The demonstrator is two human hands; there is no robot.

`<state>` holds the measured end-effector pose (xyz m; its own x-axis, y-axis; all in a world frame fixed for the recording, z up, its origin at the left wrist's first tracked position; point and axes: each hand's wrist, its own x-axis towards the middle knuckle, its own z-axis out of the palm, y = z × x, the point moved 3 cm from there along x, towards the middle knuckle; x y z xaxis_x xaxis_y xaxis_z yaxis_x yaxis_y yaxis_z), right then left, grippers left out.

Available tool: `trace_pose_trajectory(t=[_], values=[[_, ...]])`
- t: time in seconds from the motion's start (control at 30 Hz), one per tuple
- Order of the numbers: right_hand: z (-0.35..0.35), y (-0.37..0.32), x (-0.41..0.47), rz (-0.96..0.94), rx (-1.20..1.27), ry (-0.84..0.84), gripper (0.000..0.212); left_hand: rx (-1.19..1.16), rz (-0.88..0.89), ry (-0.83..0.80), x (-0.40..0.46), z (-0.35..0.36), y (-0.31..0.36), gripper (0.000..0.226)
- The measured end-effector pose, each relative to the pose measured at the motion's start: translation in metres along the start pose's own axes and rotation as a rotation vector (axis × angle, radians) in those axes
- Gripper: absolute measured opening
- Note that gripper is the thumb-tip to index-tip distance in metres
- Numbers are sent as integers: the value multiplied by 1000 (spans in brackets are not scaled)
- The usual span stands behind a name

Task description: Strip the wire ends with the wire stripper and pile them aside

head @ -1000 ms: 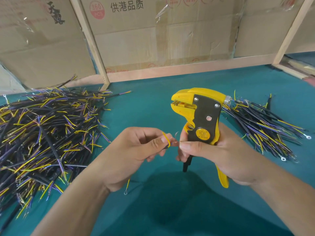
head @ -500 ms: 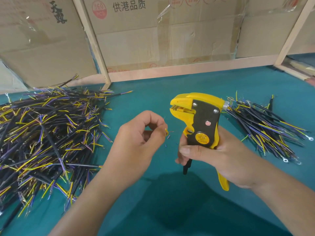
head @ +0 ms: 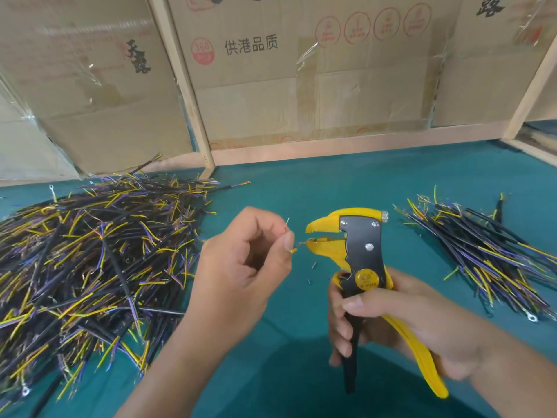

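My right hand point(head: 401, 321) grips the handles of a yellow and black wire stripper point(head: 358, 257), held upright with its jaws pointing left. My left hand point(head: 244, 267) pinches a thin wire point(head: 293, 250) between thumb and forefinger; its yellow end and bare tip reach into the stripper's jaws. A second thin strand sticks up above my fingers. A large pile of black, yellow and purple wires point(head: 90, 267) lies on the left. A smaller pile of wires point(head: 482, 254) lies on the right behind the stripper.
The work surface is a teal cloth point(head: 316, 182). Cardboard sheets on a wooden frame point(head: 187, 86) wall off the back. Small bits of cut insulation point(head: 313, 265) lie on the cloth under the jaws.
My left hand has brought the wire's end to the stripper's jaws. The stripper has moved a little to the right, and the view has tilted up.
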<state>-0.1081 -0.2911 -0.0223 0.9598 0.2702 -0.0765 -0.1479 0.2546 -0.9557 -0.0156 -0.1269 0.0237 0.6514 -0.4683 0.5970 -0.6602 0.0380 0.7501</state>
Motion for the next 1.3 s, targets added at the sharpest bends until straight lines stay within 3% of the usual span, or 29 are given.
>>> trace_pose_trajectory(t=[0.13, 0.77, 1.07, 1.3], values=[[4, -1, -1, -15, 11, -72, 33, 20, 3, 10, 1, 0, -2, 9], [7, -1, -3, -29, -23, -92, 38, 114, 29, 26, 0, 1, -2, 13], [10, -2, -4, 10, -1, -29, 30, 197, 27, 34, -1, 2, -4, 15], [12, -3, -5, 60, 36, 27, 38, 246, 59, 28, -1, 1, -3, 14]])
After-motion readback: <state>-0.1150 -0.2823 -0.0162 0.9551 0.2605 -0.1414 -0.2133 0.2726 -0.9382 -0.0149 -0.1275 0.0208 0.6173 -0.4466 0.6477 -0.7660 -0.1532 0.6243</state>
